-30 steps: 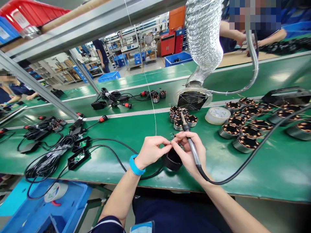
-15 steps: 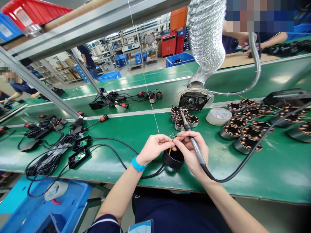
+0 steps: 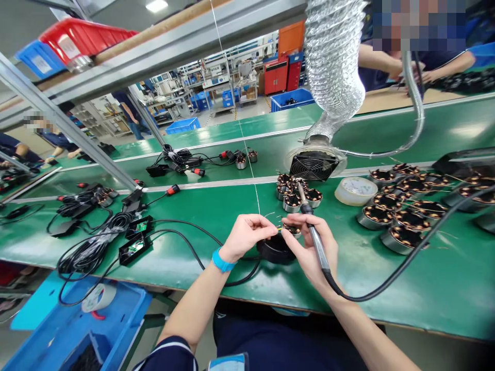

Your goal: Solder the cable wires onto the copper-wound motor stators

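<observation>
My left hand (image 3: 253,234), with a blue band at the wrist, pinches a thin yellow wire (image 3: 279,229) at its fingertips. Below is a round black housing (image 3: 275,251) on the green bench. A soldering iron (image 3: 316,242) rests in the grip of my right hand (image 3: 315,247), its tip pointing away from me. The right thumb and fingers are spread near the left fingertips, beside a copper-wound stator (image 3: 293,229) partly hidden behind them. From above, a thin pale strand (image 3: 256,193) runs down to my left hand.
Several stators (image 3: 404,239) stand at right, near a tape roll (image 3: 356,191). More stators (image 3: 292,202) sit before a fan (image 3: 314,166) on a foil duct. Coiled black cables (image 3: 88,247) and open circuit boxes (image 3: 135,247) lie left. Another person's arms (image 3: 448,67) show across the bench.
My right thumb and fingertips have moved slightly apart from my left ones. The stator behind the housing now shows. The view has shifted a little, with the scene moving right.
</observation>
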`<state>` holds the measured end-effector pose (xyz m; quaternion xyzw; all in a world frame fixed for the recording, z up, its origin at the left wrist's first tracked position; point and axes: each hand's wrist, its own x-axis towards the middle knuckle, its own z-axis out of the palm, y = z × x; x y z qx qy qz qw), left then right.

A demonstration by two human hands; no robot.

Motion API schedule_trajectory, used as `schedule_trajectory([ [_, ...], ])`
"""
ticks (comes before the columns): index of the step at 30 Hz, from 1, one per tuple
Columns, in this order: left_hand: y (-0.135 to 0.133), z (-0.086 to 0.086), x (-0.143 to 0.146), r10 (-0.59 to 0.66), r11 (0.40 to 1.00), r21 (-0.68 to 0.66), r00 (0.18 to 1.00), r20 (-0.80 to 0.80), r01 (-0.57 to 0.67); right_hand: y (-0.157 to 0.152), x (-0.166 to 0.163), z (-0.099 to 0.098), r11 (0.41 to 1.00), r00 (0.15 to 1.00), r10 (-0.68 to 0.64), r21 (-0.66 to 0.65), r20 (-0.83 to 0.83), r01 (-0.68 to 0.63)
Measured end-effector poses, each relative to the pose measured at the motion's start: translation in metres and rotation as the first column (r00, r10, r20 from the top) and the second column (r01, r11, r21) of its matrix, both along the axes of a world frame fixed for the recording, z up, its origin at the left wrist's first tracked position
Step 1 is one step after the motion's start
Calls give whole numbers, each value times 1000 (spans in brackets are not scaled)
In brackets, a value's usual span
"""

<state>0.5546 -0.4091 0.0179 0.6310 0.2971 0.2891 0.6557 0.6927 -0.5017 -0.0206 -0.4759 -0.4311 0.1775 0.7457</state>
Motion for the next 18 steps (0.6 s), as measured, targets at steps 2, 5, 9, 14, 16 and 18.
schedule_trajectory([
  [2, 1, 3, -2, -81, 997, 3, 995, -60, 82, 2, 3, 3, 999, 999, 30, 16, -11, -30],
  [5, 2, 6, -1, -185, 983, -5, 976, -116, 186, 5, 6, 10, 997, 998, 54, 48, -18, -53],
  [9, 2, 7, 2, -240, 969, 22, 956, -170, 247, 5, 7, 15, 998, 1000, 26, 50, 11, -27],
  [14, 4, 9, 2, -250, 965, 29, 945, -211, 262, 5, 9, 14, 998, 998, 6, 57, 55, -9],
  [16, 4, 9, 2, -266, 960, 28, 938, -224, 279, 4, 10, 14, 998, 998, 14, 52, 57, -17],
  [18, 4, 10, 3, -274, 957, 30, 932, -237, 289, 4, 11, 15, 998, 998, 29, 45, 54, -31],
])
